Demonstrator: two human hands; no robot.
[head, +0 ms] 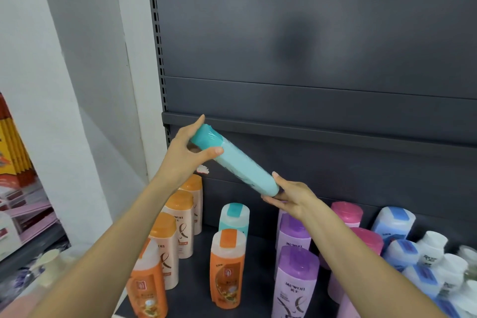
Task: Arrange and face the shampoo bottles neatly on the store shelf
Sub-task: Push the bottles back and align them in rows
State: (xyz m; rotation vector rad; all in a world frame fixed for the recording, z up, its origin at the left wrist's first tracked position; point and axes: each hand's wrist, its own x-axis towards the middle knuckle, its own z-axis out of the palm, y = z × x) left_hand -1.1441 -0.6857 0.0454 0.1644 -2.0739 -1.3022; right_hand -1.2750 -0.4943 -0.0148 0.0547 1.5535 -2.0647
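Your two hands hold a teal shampoo bottle [236, 160] in the air in front of the dark shelf unit, tilted so that its cap end points up and to the left. Your left hand [185, 152] grips the darker teal cap end, thumb across the front and fingers wrapped behind. Your right hand [291, 196] pinches the lower, base end between thumb and fingers. The bottle hangs just below the front lip of the upper shelf [309, 129] and well above the lower shelf [258, 266], touching neither.

On the lower shelf, upright bottles stand in rows running front to back. At the left, under your left forearm, stands a row of peach bottles with orange caps [180, 224], with an orange bottle [147, 292] at its front. Beside it to the right, a second orange bottle [227, 268] stands directly in front of a teal-capped bottle [234, 217]. Further right come purple bottles [296, 281], then pink bottles [347, 214], then blue-capped bottles [393, 223], and white-capped bottles [432, 248] at the right edge.
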